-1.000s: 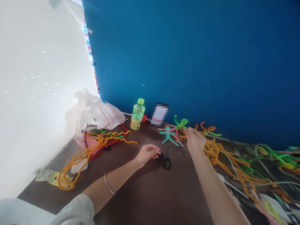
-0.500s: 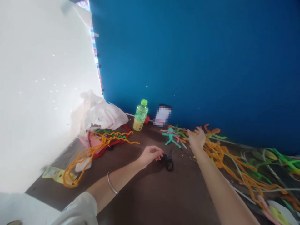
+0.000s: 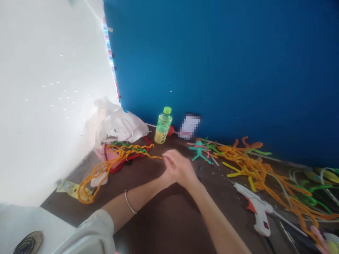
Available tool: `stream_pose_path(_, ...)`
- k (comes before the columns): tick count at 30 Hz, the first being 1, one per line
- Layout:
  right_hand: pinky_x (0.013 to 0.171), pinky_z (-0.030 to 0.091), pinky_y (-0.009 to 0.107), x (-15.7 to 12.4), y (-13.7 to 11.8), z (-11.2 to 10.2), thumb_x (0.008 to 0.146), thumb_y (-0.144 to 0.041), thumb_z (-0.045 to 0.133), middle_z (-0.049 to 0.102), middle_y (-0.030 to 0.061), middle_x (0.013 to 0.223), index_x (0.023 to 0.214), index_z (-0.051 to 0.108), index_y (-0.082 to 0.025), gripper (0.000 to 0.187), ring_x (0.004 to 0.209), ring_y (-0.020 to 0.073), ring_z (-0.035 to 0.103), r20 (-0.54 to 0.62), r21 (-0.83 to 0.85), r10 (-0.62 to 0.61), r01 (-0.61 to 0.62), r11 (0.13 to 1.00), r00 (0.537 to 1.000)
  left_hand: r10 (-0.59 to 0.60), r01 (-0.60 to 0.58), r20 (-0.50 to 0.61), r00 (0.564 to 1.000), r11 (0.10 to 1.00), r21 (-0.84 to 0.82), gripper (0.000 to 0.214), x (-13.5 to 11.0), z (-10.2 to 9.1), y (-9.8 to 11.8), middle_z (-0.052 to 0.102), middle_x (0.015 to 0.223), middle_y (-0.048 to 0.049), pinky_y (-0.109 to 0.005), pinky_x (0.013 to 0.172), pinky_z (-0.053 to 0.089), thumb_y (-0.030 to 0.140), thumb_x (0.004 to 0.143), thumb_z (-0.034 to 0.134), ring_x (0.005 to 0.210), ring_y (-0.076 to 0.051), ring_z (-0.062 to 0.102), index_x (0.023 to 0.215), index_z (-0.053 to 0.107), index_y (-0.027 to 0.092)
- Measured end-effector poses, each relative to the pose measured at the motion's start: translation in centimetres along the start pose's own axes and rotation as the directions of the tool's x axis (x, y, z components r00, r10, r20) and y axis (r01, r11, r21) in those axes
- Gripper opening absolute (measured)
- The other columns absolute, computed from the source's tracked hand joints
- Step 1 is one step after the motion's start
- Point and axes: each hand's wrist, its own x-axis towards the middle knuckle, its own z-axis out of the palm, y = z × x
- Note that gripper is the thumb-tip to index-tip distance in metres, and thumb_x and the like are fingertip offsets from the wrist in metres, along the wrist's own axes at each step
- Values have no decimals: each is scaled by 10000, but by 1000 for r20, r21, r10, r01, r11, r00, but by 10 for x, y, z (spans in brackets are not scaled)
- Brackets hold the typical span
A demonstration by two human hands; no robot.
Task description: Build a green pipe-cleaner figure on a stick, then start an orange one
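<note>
My left hand [image 3: 167, 176] and my right hand [image 3: 183, 168] meet above the middle of the dark table. The right one lies partly across the left, its fingers curled in and closed. The left fingers are mostly covered; what shows of that hand looks closed too. Whatever is between the two is too small or hidden to make out. Just beyond the right hand lies a small turquoise pipe-cleaner figure [image 3: 199, 151] with a pink striped band. Black scissors are almost wholly covered by my right hand and wrist.
Orange pipe cleaners [image 3: 238, 158] pile up at right, beside a white glue gun [image 3: 258, 208]. More orange strands [image 3: 99, 180] lie at left near a white plastic bag [image 3: 122, 123]. A green-capped bottle [image 3: 162, 127] and a phone [image 3: 190, 126] stand by the blue wall [image 3: 225, 63].
My right hand has moved left from the orange pipe cleaners and joined my left hand. The glue gun and yellow pipe cleaners, covered by my right arm before, now show. The view has shifted slightly.
</note>
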Motion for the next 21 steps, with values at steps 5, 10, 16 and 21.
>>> stream_pose_path(5, 725, 394, 270, 40, -29, 46, 847, -172, 426, 605, 45, 883, 885, 598, -189, 176, 837, 162, 547, 385, -70, -95, 131, 989, 918, -89, 82, 48, 995, 989, 121, 160, -2, -3, 1, 606, 557, -18, -176, 418, 373, 214, 716, 544, 439, -92, 480, 710, 675, 123)
stream_pose_path(10, 781, 373, 320, 66, -39, 96, 837, -141, 421, 587, 77, 986, 1005, 565, -167, 223, 905, 200, 509, 390, -167, -32, 105, 980, 920, -41, 32, 111, 993, 996, 79, 198, -6, -12, -5, 637, 688, -56, -183, 472, 374, 272, 688, 611, 493, -63, 490, 801, 641, 112)
stream_pose_path(16, 770, 358, 363, 68, -29, 119, 795, -30, 357, 572, 105, 937, 879, 589, -139, 270, 896, 224, 477, 382, -294, 11, 110, 949, 924, 4, -7, 128, 992, 1000, 28, 259, -4, -12, -9, 614, 674, -48, -205, 483, 380, 340, 673, 625, 503, -68, 490, 796, 623, 113)
stream_pose_path(21, 781, 358, 309, 70, -17, 112, 833, -89, 366, 570, 87, 911, 841, 592, -150, 234, 882, 192, 477, 274, -253, 20, 52, 966, 962, -17, 15, 110, 994, 1000, 22, 249, -3, -10, -11, 610, 655, -44, -207, 475, 371, 327, 649, 641, 491, -66, 485, 774, 626, 112)
